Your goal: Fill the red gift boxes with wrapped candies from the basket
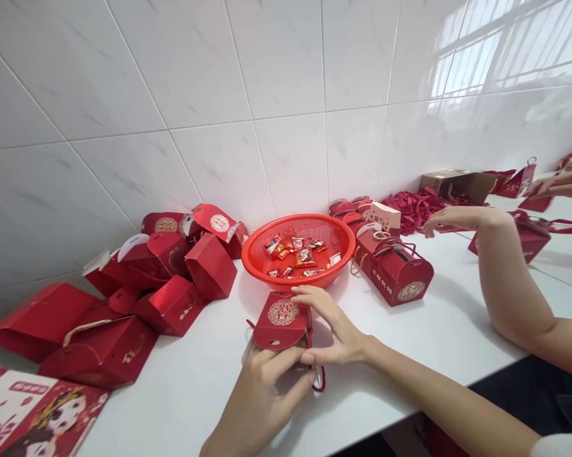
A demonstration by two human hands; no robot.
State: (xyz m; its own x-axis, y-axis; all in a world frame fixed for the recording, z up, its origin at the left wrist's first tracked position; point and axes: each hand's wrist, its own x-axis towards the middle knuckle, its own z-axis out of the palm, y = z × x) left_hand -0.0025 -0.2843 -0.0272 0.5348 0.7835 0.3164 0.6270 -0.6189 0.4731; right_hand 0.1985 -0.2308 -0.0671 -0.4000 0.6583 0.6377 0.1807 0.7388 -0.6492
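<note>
A small red gift box (277, 320) with a round gold emblem and a hole in its flap stands on the white table in front of me. My left hand (269, 387) is closed around its near side, fingers bent at the front edge. My right hand (336, 330) grips the right side, with a finger on the top and the thumb low by the near corner. A dark red cord (320, 381) hangs beside the box under the right thumb. Just beyond is a red plastic basket (253, 270) with several wrapped candies (305, 255) inside.
Many red boxes (164, 254) are heaped at the left, near a printed carton (52, 412). Right of the basket sits a long red box (395, 270), with red ribbons (412, 209) behind it. Another person's arm (509, 279) reaches in from the right. A tiled wall closes the back.
</note>
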